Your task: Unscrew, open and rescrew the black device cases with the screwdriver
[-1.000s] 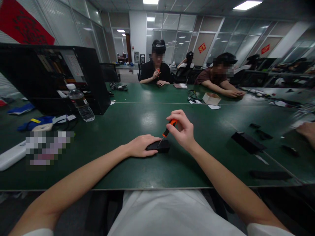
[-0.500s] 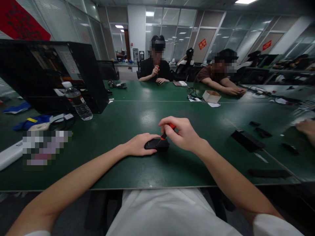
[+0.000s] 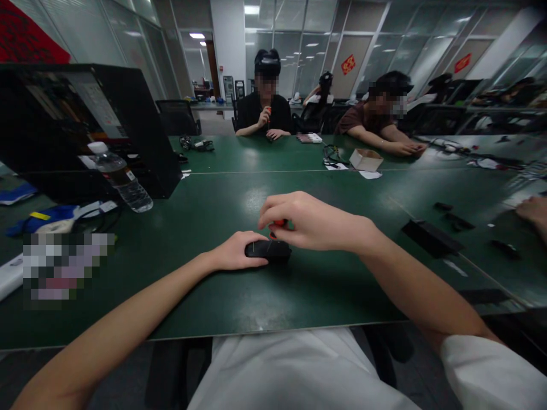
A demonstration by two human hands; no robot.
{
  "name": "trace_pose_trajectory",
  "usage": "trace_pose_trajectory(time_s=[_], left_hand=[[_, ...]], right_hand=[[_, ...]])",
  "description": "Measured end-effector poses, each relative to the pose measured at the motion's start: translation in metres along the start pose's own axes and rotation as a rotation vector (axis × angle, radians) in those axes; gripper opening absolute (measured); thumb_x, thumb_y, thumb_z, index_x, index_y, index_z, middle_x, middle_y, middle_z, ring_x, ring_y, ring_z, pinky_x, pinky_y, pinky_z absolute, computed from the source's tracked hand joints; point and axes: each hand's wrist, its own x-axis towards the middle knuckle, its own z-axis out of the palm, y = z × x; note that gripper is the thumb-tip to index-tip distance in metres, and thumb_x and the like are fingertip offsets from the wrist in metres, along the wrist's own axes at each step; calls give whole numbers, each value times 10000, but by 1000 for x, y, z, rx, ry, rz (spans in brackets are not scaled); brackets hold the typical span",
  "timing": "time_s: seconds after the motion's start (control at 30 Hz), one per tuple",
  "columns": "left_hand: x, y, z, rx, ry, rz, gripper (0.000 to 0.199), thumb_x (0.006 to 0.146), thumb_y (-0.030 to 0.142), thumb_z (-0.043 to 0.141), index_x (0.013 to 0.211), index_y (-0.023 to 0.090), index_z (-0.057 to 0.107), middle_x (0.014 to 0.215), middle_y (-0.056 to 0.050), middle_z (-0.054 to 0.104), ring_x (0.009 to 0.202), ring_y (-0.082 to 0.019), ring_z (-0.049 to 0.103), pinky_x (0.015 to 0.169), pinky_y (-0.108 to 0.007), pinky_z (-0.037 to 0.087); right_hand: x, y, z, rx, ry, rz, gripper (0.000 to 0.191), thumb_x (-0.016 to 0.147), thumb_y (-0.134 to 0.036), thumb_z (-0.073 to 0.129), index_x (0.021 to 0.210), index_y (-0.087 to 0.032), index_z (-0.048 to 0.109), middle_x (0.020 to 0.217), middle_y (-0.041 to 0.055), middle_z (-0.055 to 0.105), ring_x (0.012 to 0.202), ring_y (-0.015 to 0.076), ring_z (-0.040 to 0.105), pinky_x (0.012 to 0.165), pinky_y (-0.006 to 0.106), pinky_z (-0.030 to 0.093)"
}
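A small black oblong case [image 3: 276, 251] lies on the green table in front of me; its exact kind is not clear. My left hand [image 3: 236, 250] grips its left end, thumb on the near side and fingers on the far side. Above the case, my right hand [image 3: 301, 219] is closed round a screwdriver [image 3: 280, 222] with a red and black handle. The thin shaft slants down to the top of the case. Most of the handle is hidden by my fingers, and the tip's exact contact is too small to make out.
On the left stand a black computer tower [image 3: 149, 134] and a water bottle [image 3: 123, 176], with blue gloves [image 3: 51, 217] nearby. Black parts [image 3: 431, 238] lie to the right. Beyond are a small open box [image 3: 366, 160] and cables [image 3: 196, 144]. Two people sit across the table.
My right hand has turned over the screwdriver, its wrist higher and its fingers covering more of the handle. My left hand still holds the case. The whole view has shifted slightly.
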Motion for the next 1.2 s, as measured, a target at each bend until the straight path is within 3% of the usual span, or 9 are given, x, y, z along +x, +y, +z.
trace_pose_trajectory(time_s=[0.13, 0.27, 0.33, 0.5, 0.67, 1.0, 1.2], left_hand=[[0, 7, 2, -21, 15, -3, 456, 843, 424, 778, 1211, 168, 694, 1136, -90, 757, 1000, -252, 710, 896, -356, 526], [0, 19, 11, -52, 114, -74, 390, 871, 396, 752, 1193, 183, 700, 1125, -73, 765, 999, -245, 710, 900, -352, 531], [0, 24, 14, -50, 145, -79, 388, 863, 391, 760, 1194, 197, 699, 1131, -67, 763, 1000, -246, 710, 918, -360, 532], [0, 26, 13, -47, 134, -66, 388, 862, 403, 765, 1181, 191, 705, 1145, -82, 759, 1015, -252, 713, 904, -360, 531], [1, 27, 10, -53, 118, -58, 365, 872, 405, 757, 1151, 174, 718, 1123, -91, 760, 1000, -245, 714, 875, -350, 534], [0, 26, 13, -1, 137, -29, 370, 898, 412, 725, 1195, 195, 690, 1161, -89, 752, 1035, -254, 710, 917, -368, 530], [-2, 23, 12, 3, 120, -18, 367, 905, 398, 719, 1203, 186, 679, 1164, -89, 744, 1029, -248, 705, 911, -361, 525]], right_hand=[[-16, 5, 4, -183, -13, 76, 148, 923, -187, 620, 846, -171, 745, 883, 59, 727, 753, 157, 644, 664, 278, 421], [-40, 17, 19, -593, -48, 147, 405, 1015, -337, 526, 708, -164, 726, 678, 65, 691, 591, 156, 590, 549, 329, 246], [-56, 27, 26, -638, -56, 113, 454, 1035, -353, 493, 686, -171, 718, 626, 49, 672, 539, 135, 555, 544, 334, 216], [-102, 50, 24, -696, 72, 129, 509, 1050, -349, 483, 601, -175, 644, 551, 15, 612, 493, 105, 510, 548, 317, 240], [-133, 55, 24, -738, 161, 138, 467, 1036, -315, 526, 600, -189, 635, 546, -6, 588, 492, 104, 513, 545, 320, 262], [-121, 64, 38, -698, 153, 201, 476, 1045, -333, 501, 616, -197, 654, 566, 2, 626, 515, 113, 539, 550, 315, 295], [-108, 50, 26, -782, 119, 75, 497, 1048, -340, 493, 590, -192, 619, 538, -4, 608, 480, 104, 503, 544, 314, 285]])
